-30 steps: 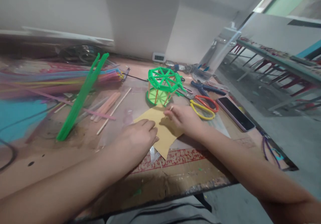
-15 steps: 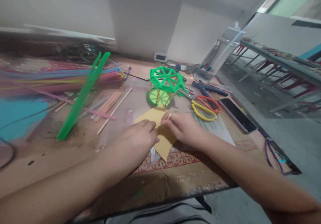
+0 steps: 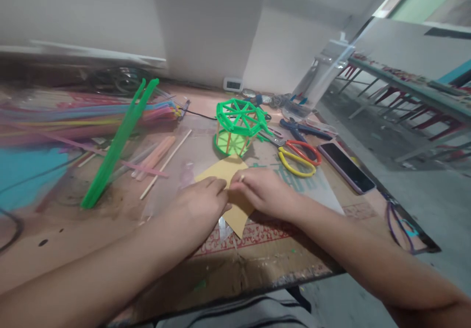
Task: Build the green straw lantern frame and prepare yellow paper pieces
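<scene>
A yellow sheet of paper [image 3: 239, 220] lies under both hands, one corner pointing toward me. My left hand [image 3: 204, 195] rests over its left side, fingers bent and closed; what they hold, if anything, is hidden. Close beside it, my right hand [image 3: 263, 190] pinches a thin pale stick [image 3: 242, 178], of which only a short end shows between the fingers. Just beyond the paper stands a green cage-like frame [image 3: 241, 117], with a spoked top, thin brown uprights and a light green round base.
Scissors [image 3: 298, 161] with red and yellow handles, dark blue pliers [image 3: 303, 129] and a phone [image 3: 348, 167] lie at right. Green pipe cleaners [image 3: 117, 146], a loose pale stick [image 3: 165, 165] and coloured bundles [image 3: 147, 112] are at left. A small digital clock [image 3: 233, 84] stands by the wall.
My right hand has shifted slightly left, closer to my left hand, with the pale stick end still in its fingers. The whole view has moved a little.
</scene>
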A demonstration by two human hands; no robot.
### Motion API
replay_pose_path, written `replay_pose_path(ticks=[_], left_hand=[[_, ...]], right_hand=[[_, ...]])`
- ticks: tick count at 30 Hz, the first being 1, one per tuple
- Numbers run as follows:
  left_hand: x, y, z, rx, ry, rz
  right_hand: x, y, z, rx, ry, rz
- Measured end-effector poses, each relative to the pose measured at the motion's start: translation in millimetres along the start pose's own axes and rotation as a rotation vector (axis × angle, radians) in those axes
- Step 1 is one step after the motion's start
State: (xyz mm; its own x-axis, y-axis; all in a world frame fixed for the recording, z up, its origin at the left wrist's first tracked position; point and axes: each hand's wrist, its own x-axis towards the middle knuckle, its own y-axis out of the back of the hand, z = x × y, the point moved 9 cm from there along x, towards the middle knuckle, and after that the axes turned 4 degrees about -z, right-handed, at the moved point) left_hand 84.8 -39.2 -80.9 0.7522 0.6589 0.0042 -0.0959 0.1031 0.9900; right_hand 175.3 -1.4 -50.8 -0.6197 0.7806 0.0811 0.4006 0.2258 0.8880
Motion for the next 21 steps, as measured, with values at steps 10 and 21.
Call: replay_pose_path(ticks=[10, 21], left_hand=[[1.1, -2.9, 1.3, 0.004, -0.009, -0.029], [0.1, -3.1, -1.7, -0.028, 0.02, -0.051]], right_hand=[[-1.8, 4.9, 3.3, -0.027, -0.074, 0.072], [-1.2, -1.3, -5.2, -0.01, -0.004, -0.002]])
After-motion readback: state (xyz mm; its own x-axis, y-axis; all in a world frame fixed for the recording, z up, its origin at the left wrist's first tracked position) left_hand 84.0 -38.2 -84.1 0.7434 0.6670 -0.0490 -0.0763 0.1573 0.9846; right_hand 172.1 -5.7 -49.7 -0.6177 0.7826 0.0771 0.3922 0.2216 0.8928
